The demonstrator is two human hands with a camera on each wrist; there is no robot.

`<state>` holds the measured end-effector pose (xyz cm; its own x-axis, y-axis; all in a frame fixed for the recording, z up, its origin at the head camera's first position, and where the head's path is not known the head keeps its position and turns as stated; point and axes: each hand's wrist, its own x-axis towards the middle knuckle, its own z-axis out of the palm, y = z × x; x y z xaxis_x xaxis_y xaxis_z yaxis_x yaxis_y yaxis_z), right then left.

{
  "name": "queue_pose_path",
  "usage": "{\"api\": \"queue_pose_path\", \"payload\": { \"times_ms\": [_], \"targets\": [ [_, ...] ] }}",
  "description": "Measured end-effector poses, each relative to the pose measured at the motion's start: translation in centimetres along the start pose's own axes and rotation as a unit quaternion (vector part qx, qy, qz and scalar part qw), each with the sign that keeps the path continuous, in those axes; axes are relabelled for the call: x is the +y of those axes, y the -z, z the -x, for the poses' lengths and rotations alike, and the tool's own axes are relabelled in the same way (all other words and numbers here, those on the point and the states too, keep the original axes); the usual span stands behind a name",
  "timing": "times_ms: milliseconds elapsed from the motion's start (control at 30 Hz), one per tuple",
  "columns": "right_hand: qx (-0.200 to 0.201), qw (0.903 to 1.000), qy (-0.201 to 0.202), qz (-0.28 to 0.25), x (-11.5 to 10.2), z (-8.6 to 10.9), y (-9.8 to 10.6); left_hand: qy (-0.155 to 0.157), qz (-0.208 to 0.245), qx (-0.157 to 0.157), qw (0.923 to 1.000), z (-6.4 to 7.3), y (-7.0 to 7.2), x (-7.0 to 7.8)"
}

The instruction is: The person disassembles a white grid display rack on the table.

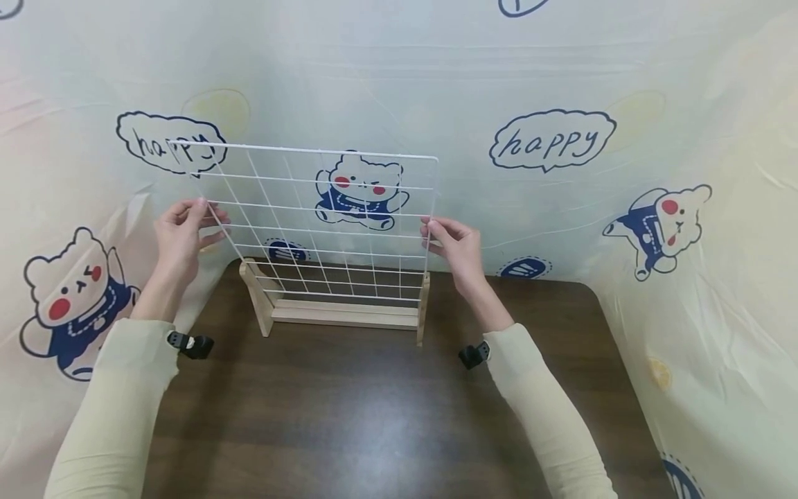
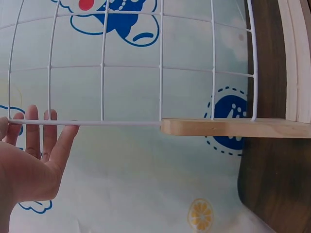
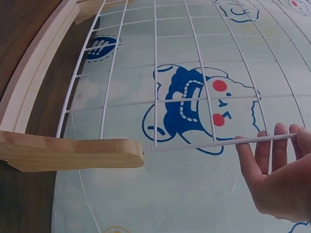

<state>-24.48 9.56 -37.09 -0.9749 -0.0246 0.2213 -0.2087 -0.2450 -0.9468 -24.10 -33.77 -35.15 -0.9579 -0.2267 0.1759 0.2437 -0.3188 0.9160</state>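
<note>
A white wire grid panel (image 1: 343, 152) rises from a pale wooden stand (image 1: 346, 315) at the back of the table, its lower part between the stand's two side pieces. My left hand (image 1: 181, 232) pinches the panel's left edge, thumb in front and the other fingers spread behind the wire. On the opposite edge, at about the same height, my right hand (image 1: 458, 249) pinches the wire between thumb and fingers. Both wrist views show the edge wire running down to a rounded wooden side piece (image 2: 209, 127), with the hand gripping farther up.
The dark brown wooden table (image 1: 349, 416) extends in front of the stand. Pale cloth (image 1: 449, 83) printed with bears and lettering hangs close behind and along both sides. Each wrist wears a small black camera (image 1: 198, 346) on a strap.
</note>
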Motion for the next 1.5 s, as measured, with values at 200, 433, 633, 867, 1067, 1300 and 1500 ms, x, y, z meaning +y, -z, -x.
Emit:
{"api": "queue_pose_path", "payload": {
  "times_ms": [200,433,633,867,1067,1300,1500],
  "targets": [
    [-0.007,0.9998,0.005,0.015,-0.4,-0.1,0.0,0.0,-0.001,0.0,1.0,-0.3,0.1,0.4],
    [-0.012,0.9996,0.008,0.023,-1.1,-0.3,-0.2,-0.001,0.006,0.004,1.0,-0.4,-0.2,0.9],
    [-0.013,0.9994,0.02,0.025,-2.5,-0.7,-0.4,-0.008,0.022,0.008,0.9997,-0.8,-0.8,1.9],
    [-0.015,0.9995,0.022,0.014,-3.9,-0.9,-0.7,-0.01,0.032,0.014,0.9993,-1.0,-1.4,3.2],
    [-0.014,0.9994,0.022,0.021,-4.5,-1.0,-0.9,-0.015,0.024,0.012,0.9995,-1.1,-1.6,4.0],
    [-0.017,0.9992,0.023,0.028,-5.2,-1.2,-0.9,-0.014,0.015,0.023,0.9995,-1.6,-1.8,4.7],
    [-0.021,0.999,0.025,0.029,-5.9,-1.5,-0.9,-0.023,0.025,0.01,0.9994,-1.8,-2.3,5.5]
  ]
}}
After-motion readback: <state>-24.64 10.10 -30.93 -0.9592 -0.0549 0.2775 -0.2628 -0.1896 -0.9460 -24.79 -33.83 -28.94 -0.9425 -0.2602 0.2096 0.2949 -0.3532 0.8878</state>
